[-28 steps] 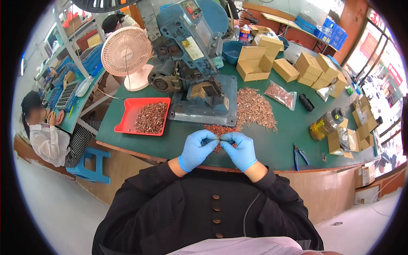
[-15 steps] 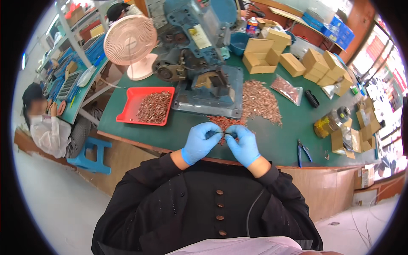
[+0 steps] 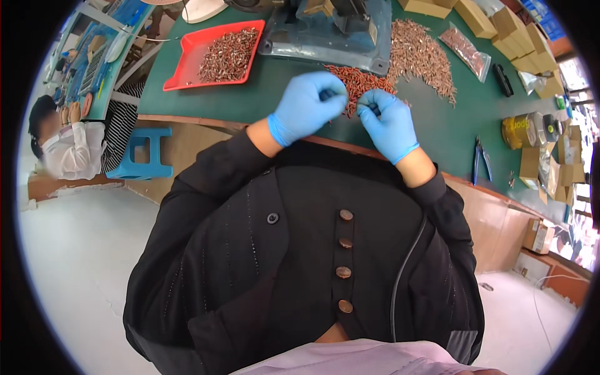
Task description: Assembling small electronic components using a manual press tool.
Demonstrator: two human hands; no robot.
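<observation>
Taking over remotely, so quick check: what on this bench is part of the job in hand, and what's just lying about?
In the job: left hand, right hand, small red pile.

Lying about: red tray, big pile, machine, pliers, bag, boxes, tape rolls.

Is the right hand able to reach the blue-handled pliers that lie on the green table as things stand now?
Probably yes. The pliers lie on the person's right side of the green table, near its front edge, with bare surface between them and the right hand, though its fingers seem busy with a small part.
</observation>
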